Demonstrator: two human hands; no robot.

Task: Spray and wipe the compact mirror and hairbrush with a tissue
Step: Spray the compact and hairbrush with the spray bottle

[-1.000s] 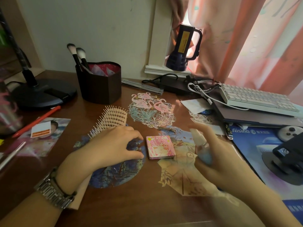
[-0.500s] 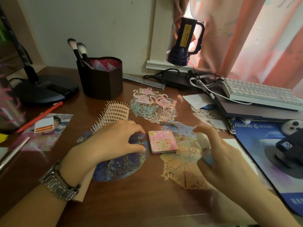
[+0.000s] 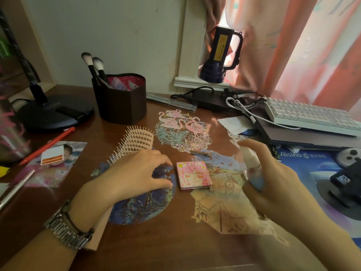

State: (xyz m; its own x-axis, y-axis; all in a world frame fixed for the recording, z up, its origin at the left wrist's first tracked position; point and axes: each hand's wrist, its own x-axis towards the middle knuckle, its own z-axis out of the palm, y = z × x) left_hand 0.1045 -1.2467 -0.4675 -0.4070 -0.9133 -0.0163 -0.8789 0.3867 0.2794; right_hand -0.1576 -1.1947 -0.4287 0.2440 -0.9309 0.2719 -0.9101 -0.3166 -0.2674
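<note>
While the right hand (image 3: pixel 273 178) holds a small spray bottle (image 3: pixel 252 169) in its grip, the closed compact mirror (image 3: pixel 193 174) lies mid-frame just left, nearer the half-curled, empty left hand (image 3: pixel 136 173).

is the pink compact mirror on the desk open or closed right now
Closed. The compact mirror lies flat on the desk with its pink illustrated cover up; no mirror glass or raised lid shows.

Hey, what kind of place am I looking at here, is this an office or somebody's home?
Most likely a home desk by a window, used for both grooming and computer work. A cup of makeup brushes and a hairbrush sit on the wooden desk, with a keyboard beside pink curtains.
</note>
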